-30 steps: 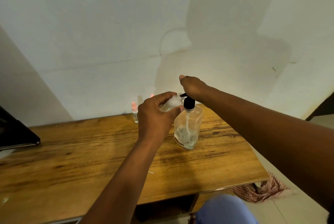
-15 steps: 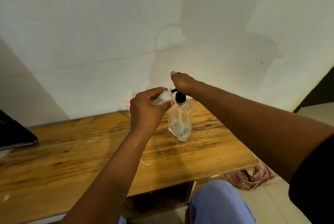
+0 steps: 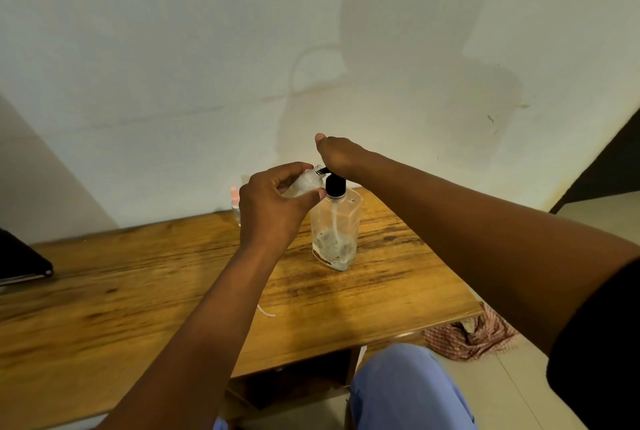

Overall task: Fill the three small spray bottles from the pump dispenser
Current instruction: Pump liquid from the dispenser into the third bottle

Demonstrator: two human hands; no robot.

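Leftmost, I saw a dark flat device (image 3: 20, 261) lying at the edge of the wooden surface (image 3: 121, 298). Further along, near the wall, a small spray bottle with a pink cap (image 3: 235, 200) stood upright, partly hidden behind my left hand (image 3: 273, 211). That hand had its fingers and thumb curled round a second small clear bottle (image 3: 304, 183), holding it tilted in the air with its open mouth right at the black nozzle of the pump dispenser (image 3: 335, 228). The dispenser stood upright on the surface, a clear flat-sided bottle with a black collar, a dip tube inside and only a little liquid at the bottom. My right hand (image 3: 337, 155) sat on top of the pump head with the fingers bent down over it; I could not tell how firmly it pressed. A thin white strand (image 3: 266, 311) lay on the wood by my left forearm. At the far right, a reddish patterned cloth (image 3: 467, 336) lay crumpled on the floor, with a knee in blue (image 3: 408, 391) below.
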